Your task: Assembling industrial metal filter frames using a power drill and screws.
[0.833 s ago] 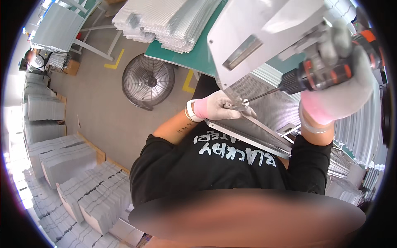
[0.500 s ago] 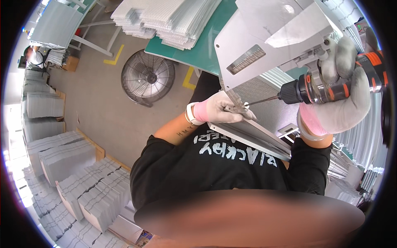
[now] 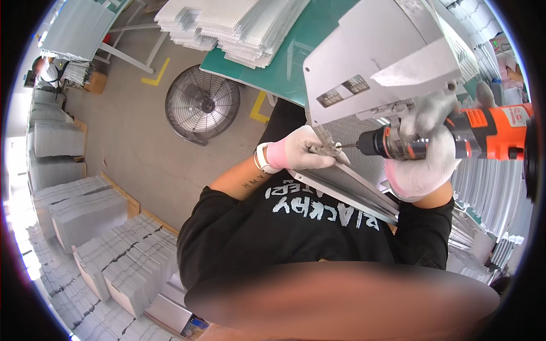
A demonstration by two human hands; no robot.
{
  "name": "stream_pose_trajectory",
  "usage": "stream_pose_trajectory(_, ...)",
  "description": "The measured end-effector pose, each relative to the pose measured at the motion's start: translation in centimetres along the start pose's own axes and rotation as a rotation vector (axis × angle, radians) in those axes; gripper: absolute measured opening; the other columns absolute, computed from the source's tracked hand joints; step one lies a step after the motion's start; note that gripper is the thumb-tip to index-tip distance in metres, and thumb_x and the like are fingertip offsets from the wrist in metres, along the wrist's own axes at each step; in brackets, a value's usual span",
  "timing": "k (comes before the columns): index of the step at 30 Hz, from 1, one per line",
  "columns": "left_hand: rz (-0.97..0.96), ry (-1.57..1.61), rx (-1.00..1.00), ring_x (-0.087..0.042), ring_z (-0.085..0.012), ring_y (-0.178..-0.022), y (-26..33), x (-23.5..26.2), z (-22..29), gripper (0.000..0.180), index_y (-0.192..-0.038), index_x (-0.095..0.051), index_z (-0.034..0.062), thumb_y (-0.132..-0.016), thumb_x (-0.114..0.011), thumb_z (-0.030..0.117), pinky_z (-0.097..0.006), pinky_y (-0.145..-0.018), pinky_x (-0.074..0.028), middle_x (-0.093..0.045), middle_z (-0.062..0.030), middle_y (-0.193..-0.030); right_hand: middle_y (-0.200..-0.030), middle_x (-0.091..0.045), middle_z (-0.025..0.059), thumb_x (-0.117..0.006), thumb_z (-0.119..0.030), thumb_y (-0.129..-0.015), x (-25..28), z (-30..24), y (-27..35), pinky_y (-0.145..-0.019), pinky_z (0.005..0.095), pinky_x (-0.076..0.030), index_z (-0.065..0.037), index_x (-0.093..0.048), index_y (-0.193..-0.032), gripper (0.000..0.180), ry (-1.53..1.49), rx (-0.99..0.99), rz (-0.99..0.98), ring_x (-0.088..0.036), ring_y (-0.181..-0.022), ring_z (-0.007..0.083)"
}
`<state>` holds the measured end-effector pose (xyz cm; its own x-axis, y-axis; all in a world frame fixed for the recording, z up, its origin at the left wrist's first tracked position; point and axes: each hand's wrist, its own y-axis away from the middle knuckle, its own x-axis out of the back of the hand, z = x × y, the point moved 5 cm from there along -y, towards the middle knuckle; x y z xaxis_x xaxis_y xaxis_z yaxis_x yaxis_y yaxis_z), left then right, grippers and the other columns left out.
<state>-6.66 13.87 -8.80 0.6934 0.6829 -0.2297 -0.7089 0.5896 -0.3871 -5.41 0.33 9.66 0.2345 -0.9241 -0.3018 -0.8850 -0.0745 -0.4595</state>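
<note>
Two gloved hands at grey metal panel (image 3: 375,62), near edge of green bench (image 3: 267,74). Left hand (image 3: 298,152) pinching screw (image 3: 335,146) at panel's lower rim. Right hand (image 3: 424,153) clenched round orange drill (image 3: 455,139). Advisable: bit square to screw, slow start, fingers away from tip.

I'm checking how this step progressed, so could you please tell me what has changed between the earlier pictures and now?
The right hand has brought the orange drill down and level, so its bit now meets the screw pinched by the left hand at the edge of the grey metal panel. The panel has tilted up closer to the camera. Both hands kept their grips; the floor fan stayed put.
</note>
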Motion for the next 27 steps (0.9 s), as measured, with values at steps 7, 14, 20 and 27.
stream_pose_trajectory(7,-0.104,0.072,0.045,-0.069,-0.0286,-0.105,0.9,0.3,-1.2,0.022,-0.107,-0.068,-0.0069,-0.089,-0.070,0.006,-0.040,-0.091,-0.054,-0.072,-0.0202,-0.106,-0.070,-0.043,0.0049,-0.049,0.003,-0.080,0.3,0.7,0.8,-0.055,0.0296,-0.043,-0.006,-0.045,-0.084,0.011,-0.200,-0.183,0.023,-0.049,-0.060,0.0183)
stream_pose_trajectory(14,-0.178,0.088,0.040,-0.068,-0.0258,-0.106,1.2,0.1,-1.5,0.024,-0.112,-0.068,-0.0049,-0.090,-0.070,0.004,-0.037,-0.093,-0.053,-0.070,-0.0194,-0.113,-0.073,-0.042,-0.0004,-0.066,-0.020,-0.088,0.9,1.7,-0.2,-0.048,0.0242,-0.036,-0.010,-0.041,-0.083,0.027,-0.148,-0.237,-0.031,-0.043,-0.059,0.0112)
stream_pose_trajectory(20,-0.153,0.091,0.040,-0.067,-0.0174,-0.099,0.9,-0.2,-1.0,0.024,-0.112,-0.069,-0.0020,-0.090,-0.070,0.007,-0.031,-0.087,-0.053,-0.071,-0.0131,-0.111,-0.073,-0.037,-0.0025,-0.057,-0.019,-0.091,2.1,2.3,-0.3,-0.048,0.0229,-0.036,-0.011,-0.046,-0.114,0.027,-0.175,-0.021,0.074,-0.037,-0.055,0.0076)
stream_pose_trajectory(27,-0.135,0.016,-0.012,-0.061,-0.0062,-0.077,0.5,-0.2,-0.3,0.024,-0.111,-0.072,0.0035,-0.088,-0.072,0.012,-0.025,-0.071,-0.048,-0.073,-0.0038,-0.089,-0.061,-0.040,-0.0054,-0.056,-0.026,-0.091,3.1,2.4,-0.9,-0.049,0.0210,-0.036,-0.016,-0.039,-0.075,0.025,-0.164,-0.081,0.108,-0.038,-0.047,0.0049)
